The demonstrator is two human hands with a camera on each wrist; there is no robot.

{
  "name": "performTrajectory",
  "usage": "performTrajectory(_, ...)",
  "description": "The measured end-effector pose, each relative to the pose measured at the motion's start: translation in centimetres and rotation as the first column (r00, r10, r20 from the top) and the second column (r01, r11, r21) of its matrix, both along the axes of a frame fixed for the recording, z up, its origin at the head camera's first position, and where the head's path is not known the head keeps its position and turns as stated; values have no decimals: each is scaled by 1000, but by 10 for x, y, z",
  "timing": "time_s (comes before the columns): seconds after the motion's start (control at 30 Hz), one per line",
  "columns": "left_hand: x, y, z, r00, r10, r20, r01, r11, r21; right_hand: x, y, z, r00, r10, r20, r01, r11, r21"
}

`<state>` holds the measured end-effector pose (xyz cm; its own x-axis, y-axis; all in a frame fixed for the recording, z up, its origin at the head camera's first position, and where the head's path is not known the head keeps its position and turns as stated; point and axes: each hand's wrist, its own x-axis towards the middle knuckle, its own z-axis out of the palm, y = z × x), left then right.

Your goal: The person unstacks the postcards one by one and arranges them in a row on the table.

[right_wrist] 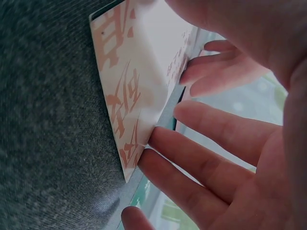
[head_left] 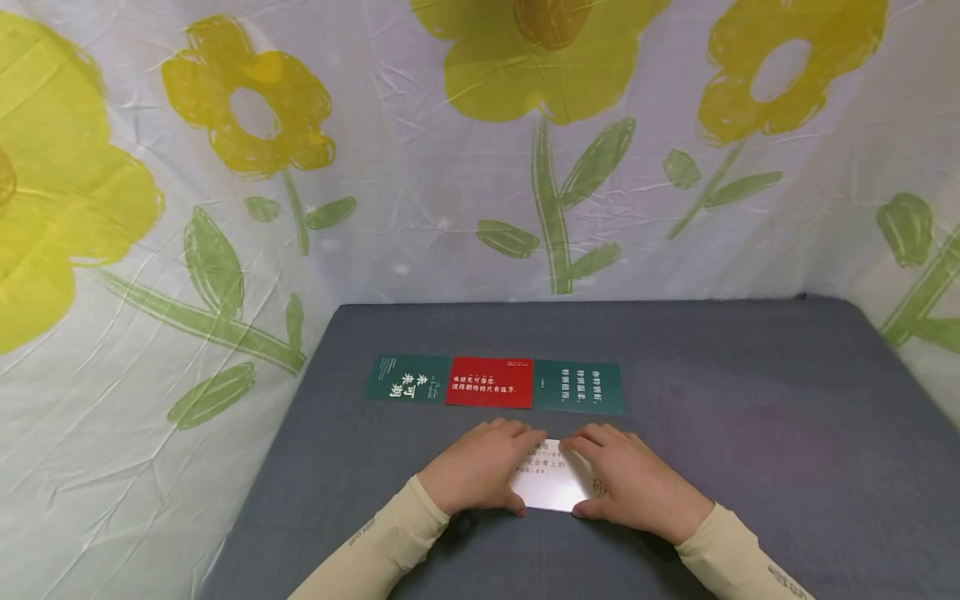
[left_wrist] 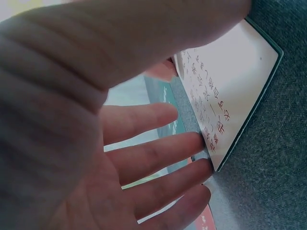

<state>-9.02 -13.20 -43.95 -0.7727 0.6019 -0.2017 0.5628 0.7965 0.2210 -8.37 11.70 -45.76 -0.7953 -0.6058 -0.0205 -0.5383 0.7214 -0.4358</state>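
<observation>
A white card (head_left: 553, 487) with printed lettering lies low over the grey surface, in front of me. A dark green edge shows under its rim in the left wrist view, like that of a second card beneath. My left hand (head_left: 482, 467) holds its left part, thumb at the near edge and fingertips at the far edge. On the other side my right hand (head_left: 636, 483) grips it the same way. Large brownish characters on the card (right_wrist: 127, 103) show in the right wrist view. The thumbs cover some of the print.
Beyond the hands lie three cards side by side: a green card (head_left: 407, 379) on the left, a red card (head_left: 489, 392) in the middle, another green card (head_left: 600, 396) on the right. A flower-printed cloth (head_left: 420, 208) hangs behind the grey table (head_left: 712, 350) and at its sides.
</observation>
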Motion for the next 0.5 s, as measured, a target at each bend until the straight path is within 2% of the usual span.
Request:
performTrajectory(0.2, -2, -1, 0, 1000, 18, 5, -18, 1000, 6, 0, 1, 2, 999, 13, -34, -13, 1000, 10)
performTrajectory(0.5, -3, -4, 0, 999, 20, 40, -22, 999, 36, -2, 6, 6, 1000, -3, 0, 3, 1000, 23)
